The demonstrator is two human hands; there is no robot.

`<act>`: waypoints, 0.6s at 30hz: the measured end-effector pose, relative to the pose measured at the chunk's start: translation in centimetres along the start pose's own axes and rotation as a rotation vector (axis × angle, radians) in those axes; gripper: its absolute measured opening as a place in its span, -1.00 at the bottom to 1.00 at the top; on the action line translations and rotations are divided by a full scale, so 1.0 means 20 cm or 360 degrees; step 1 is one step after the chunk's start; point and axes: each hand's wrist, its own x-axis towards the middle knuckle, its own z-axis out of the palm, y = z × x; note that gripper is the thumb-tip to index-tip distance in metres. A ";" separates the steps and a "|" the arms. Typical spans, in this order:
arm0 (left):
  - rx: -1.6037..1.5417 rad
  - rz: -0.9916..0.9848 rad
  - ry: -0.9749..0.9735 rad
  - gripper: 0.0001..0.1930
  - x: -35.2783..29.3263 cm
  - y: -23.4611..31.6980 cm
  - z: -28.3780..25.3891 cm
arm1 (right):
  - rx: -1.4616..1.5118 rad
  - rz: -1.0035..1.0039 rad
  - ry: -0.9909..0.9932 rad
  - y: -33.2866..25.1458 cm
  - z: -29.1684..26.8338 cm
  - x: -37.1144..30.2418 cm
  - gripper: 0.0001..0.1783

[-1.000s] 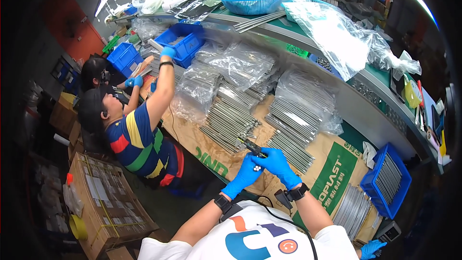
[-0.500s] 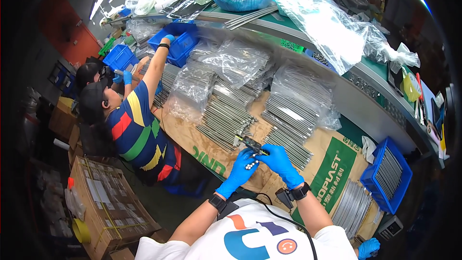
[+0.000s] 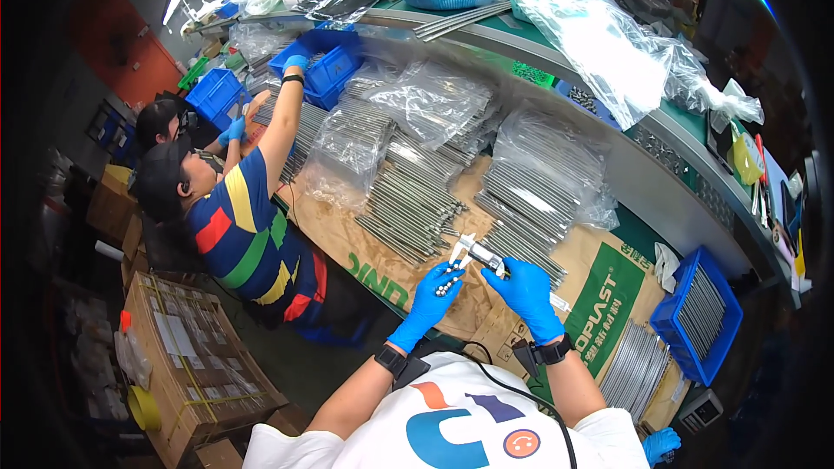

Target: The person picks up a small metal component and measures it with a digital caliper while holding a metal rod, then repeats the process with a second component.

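Note:
In the head view my right hand [image 3: 526, 297], gloved in blue, grips a digital caliper [image 3: 483, 252]. The caliper's jaws stand apart and point up and left, and its beam comes out near the right side of my hand. My left hand [image 3: 429, 306], also gloved, is closed around several small shiny metal pieces [image 3: 448, 283]; their round ends show, but their length is hidden. Those pieces are just below the caliper's jaws; whether they touch is too small to tell. Ahead lie a pile of metal rods [image 3: 401, 224] and another rod pile [image 3: 532, 195] partly under clear plastic.
Brown printed sacking [image 3: 465, 321] covers the table. At right are loose rods [image 3: 632, 373] and a blue bin [image 3: 728, 343] of rods. A raised shelf [image 3: 556, 61] runs along the back. To the left a co-worker [image 3: 252, 234] reaches into a blue bin [image 3: 334, 74].
My right hand has turned the caliper so its display and jaws face up, and has moved slightly right. My hands are farther apart. The co-worker's arm stays at the bin.

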 end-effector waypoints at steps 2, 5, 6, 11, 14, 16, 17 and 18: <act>-0.0010 -0.0005 0.0066 -0.73 0.00 0.01 0.01 | 0.0045 -0.0015 0.0005 0.00 -0.01 -0.02 -0.49; -0.0005 -0.0036 0.0063 -0.74 0.00 0.00 0.00 | 0.0060 -0.0028 0.0014 -0.01 -0.02 -0.02 -0.48; -0.0004 -0.0053 0.0065 -0.74 0.00 -0.01 0.00 | 0.0051 -0.0035 0.0016 -0.01 -0.03 -0.02 -0.48; 0.0034 0.0046 0.0054 -0.74 -0.01 -0.02 0.00 | 0.0064 -0.0019 0.0006 -0.01 -0.04 -0.02 -0.44; -0.0088 -0.0027 0.0047 -0.75 -0.01 0.00 0.00 | 0.0036 -0.0005 -0.0031 0.02 -0.03 -0.02 -0.42; -0.0060 -0.0027 0.0045 -0.74 -0.01 0.00 0.00 | 0.0023 0.0002 -0.0051 0.02 -0.03 -0.02 -0.42; -0.0031 -0.0027 0.0043 -0.74 -0.01 0.01 0.00 | 0.0038 0.0019 -0.0063 0.02 -0.03 -0.02 -0.41; -0.0002 -0.0027 0.0042 -0.74 -0.01 0.02 0.00 | 0.0053 0.0036 -0.0075 0.02 -0.03 -0.02 -0.41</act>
